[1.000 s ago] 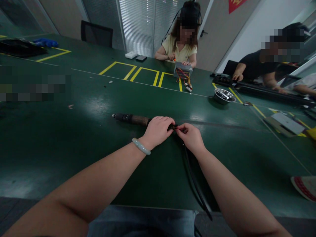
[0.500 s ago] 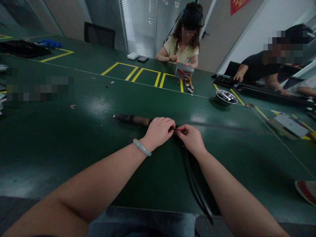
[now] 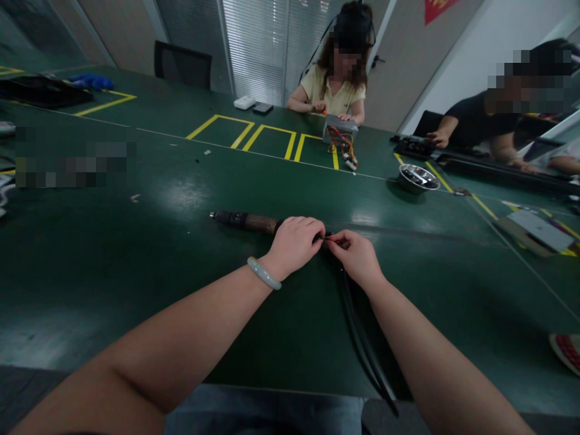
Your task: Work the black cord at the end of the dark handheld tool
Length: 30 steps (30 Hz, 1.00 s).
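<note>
A long, dark tool-like object (image 3: 260, 223) with a silver tip at its left end and a brown middle section lies across the table in front of me. My left hand (image 3: 299, 241), with a pale green bangle at the wrist, is closed around its right part. Touching the left fingertips, my right hand (image 3: 357, 254) pinches at that right end. What sits between its fingers is too small and dark to make out. Black cables (image 3: 357, 326) run from below my right hand down over the table's near edge.
A metal bowl (image 3: 418, 179) stands at the right. Across the green table (image 3: 181, 338), a person handles a grey metal box (image 3: 339, 129) with coloured wires. Another person works at a long black object (image 3: 484, 166). A cardboard piece (image 3: 534, 231) lies on the right.
The view has shifted slightly, so most things sit a little further right. Both hands keep their hold on the object, with no clear movement.
</note>
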### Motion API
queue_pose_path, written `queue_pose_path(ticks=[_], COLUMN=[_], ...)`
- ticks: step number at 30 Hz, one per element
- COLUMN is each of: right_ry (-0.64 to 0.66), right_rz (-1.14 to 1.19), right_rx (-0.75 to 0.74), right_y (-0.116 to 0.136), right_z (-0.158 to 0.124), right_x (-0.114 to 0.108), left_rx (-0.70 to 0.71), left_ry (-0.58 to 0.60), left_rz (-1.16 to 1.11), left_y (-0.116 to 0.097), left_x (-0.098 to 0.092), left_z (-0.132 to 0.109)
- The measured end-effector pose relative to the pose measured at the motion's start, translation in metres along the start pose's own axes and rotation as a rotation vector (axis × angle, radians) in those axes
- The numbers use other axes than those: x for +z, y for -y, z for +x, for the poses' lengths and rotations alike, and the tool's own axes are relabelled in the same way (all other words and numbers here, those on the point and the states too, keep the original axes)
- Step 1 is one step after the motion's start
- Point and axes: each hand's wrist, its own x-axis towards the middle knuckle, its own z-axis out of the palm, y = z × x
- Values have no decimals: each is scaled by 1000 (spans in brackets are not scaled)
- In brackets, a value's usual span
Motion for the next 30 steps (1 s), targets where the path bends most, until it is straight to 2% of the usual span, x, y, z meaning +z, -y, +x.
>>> queue_pose_path(ticks=[16, 30], right_ry=[10, 4], right_rz=[42, 12], right_rx=[30, 22], right_y=[1, -2], right_z=[0, 1], right_x=[-1, -1], left_rx=[-6, -8], left_ry=[-9, 29], left_rz=[6, 18], left_y=[-1, -1], left_x=[-2, -5], left_z=[-1, -1])
